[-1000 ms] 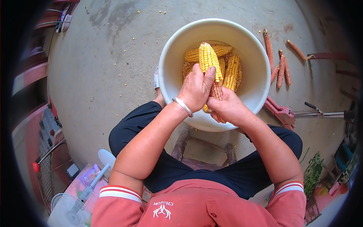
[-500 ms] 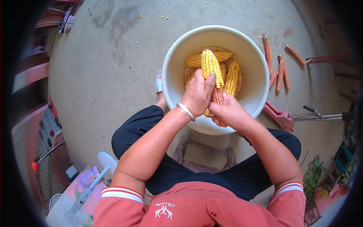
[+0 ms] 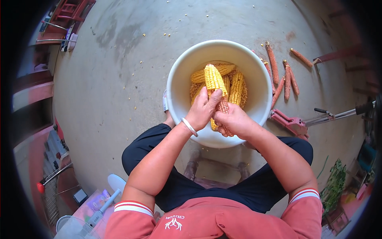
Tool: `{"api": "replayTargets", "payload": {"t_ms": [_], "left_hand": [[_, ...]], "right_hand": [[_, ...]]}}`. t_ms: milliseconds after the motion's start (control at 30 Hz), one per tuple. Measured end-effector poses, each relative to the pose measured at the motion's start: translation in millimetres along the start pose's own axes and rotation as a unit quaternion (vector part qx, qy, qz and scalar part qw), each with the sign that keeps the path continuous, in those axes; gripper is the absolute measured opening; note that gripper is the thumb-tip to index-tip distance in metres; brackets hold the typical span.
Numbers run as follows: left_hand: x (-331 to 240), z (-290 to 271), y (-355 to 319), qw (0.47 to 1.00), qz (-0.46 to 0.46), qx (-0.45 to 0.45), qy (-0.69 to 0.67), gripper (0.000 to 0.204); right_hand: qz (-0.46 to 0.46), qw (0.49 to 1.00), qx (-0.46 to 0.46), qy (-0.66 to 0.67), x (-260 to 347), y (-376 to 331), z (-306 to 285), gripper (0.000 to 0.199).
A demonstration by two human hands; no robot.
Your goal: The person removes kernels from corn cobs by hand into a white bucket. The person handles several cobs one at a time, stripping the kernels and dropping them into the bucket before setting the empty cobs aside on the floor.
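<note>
A corn cob is held over the bucket between both hands. Its far half still carries yellow kernels, and the near half is bare and reddish. My left hand, with a silver bangle at the wrist, is closed around the cob's left side, its thumb pressing at the edge of the kernels. My right hand grips the bare lower end. Below them, in a large pale bucket, several yellow ears of corn lie on loose kernels. My palms hide part of the held cob.
Several stripped red cobs lie on the concrete floor right of the bucket, near a pink metal tool with a long lever. Stray kernels dot the floor. A fan stands at lower left, a leafy plant at lower right.
The view has shifted, so the bucket sits lower and slightly left. Both hands keep hold of the same cob; my left thumb has shifted a little, and fewer kernels show above it.
</note>
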State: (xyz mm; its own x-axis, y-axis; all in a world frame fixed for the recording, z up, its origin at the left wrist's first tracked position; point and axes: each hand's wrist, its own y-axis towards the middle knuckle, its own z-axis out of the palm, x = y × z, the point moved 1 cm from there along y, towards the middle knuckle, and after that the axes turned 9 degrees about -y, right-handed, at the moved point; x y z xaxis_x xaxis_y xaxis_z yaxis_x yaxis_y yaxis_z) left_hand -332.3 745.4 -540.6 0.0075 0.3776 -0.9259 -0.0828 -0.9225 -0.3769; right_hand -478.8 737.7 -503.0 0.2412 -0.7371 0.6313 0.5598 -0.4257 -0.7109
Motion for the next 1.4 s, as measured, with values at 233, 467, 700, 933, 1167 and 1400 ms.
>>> {"api": "replayTargets", "payload": {"t_ms": [233,467,700,933,1167,1400], "left_hand": [[-19,3,-3,0.987,-0.050,0.002,-0.152,0.042],[-11,0,0,1.000,0.014,0.008,0.022,0.043],[-26,9,-6,0.982,-0.013,0.001,-0.190,0.047],[-28,4,-4,0.994,-0.026,0.020,-0.100,0.043],[-40,-4,-7,0.972,-0.098,0.082,-0.199,0.039],[-17,9,-5,0.925,-0.185,-0.006,-0.331,0.040]], "right_hand": [[-0.014,1.000,-0.005,-0.007,-1,1,-3,0.008],[0.009,1.000,-0.001,-0.006,3,-2,-4,0.008],[-0.052,0.992,-0.074,-0.091,3,1,2,0.012],[-0.068,0.986,-0.073,-0.135,9,-3,3,0.014],[-0.068,0.974,-0.104,-0.189,26,-14,2,0.018],[-0.109,0.931,-0.128,-0.325,27,-23,2,0.037]]}}
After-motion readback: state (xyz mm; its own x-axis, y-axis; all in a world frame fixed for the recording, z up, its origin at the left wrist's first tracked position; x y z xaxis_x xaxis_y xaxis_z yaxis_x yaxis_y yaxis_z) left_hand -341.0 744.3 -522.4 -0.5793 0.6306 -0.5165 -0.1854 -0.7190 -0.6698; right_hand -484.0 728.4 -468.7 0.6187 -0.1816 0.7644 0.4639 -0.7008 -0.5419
